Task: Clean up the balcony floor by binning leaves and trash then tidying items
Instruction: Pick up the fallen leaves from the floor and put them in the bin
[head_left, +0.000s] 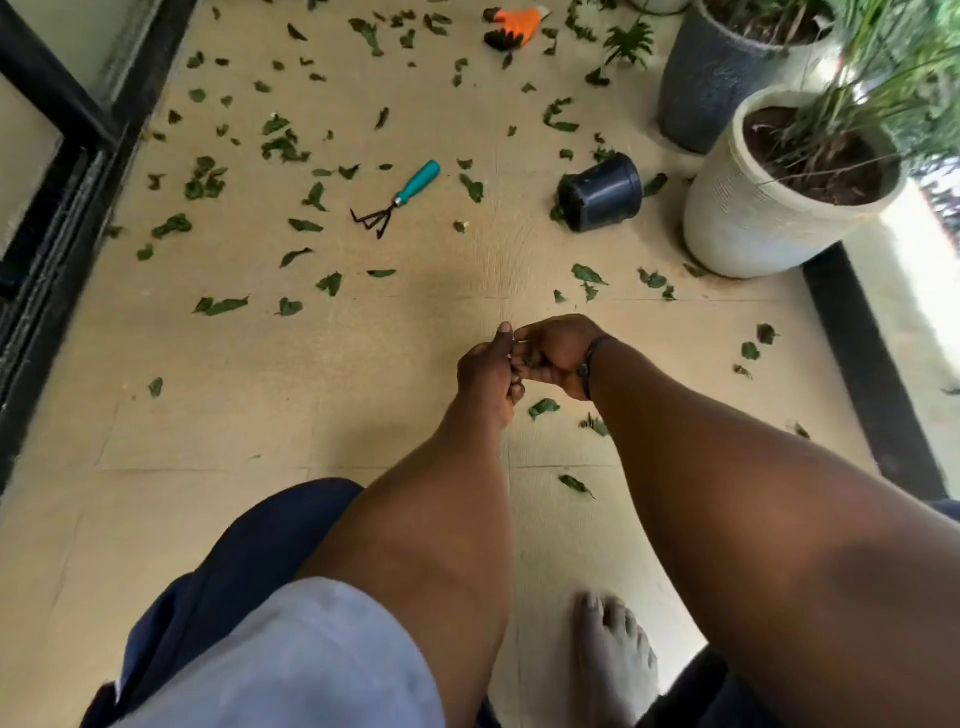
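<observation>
Two hands meeting above the tan floor (260, 395): right hand (553, 358) curled in a grip round dark green leaves, left hand (488, 371) pinching at the same bunch. Scattered leaves (221, 305) lying flat everywhere. Teal-handled hand rake (397, 200) beyond, long axis diagonal, tines toward near-left. Black pot (600, 192) tipped sideways, mouth pointing left.
</observation>
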